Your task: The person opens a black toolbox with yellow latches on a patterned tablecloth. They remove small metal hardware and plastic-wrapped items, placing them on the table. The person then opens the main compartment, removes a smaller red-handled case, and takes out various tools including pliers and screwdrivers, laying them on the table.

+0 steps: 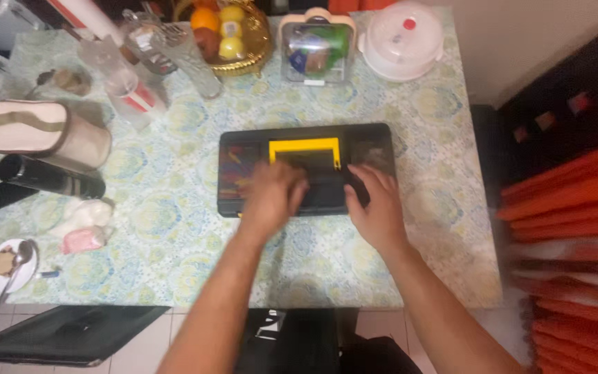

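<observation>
A flat black case (pixel 243 142) with a yellow handle frame (pixel 304 147) lies in the middle of the patterned table. My left hand (pixel 273 196) rests on the case's near edge, fingers curled over the lid. My right hand (pixel 376 201) lies on the near right part of the case, fingers spread and pressed against a dark latch area. Both hands touch the case; whether either grips a small part is blurred.
A fruit basket (pixel 257 41), clear box (pixel 315 48) and white domed container (pixel 401 40) stand at the far edge. Glasses, a beige pouch (pixel 36 131) and black flask (pixel 50 178) sit left. A saucer with spoon (pixel 8 266) is near left. Orange fabric (pixel 569 228) hangs right.
</observation>
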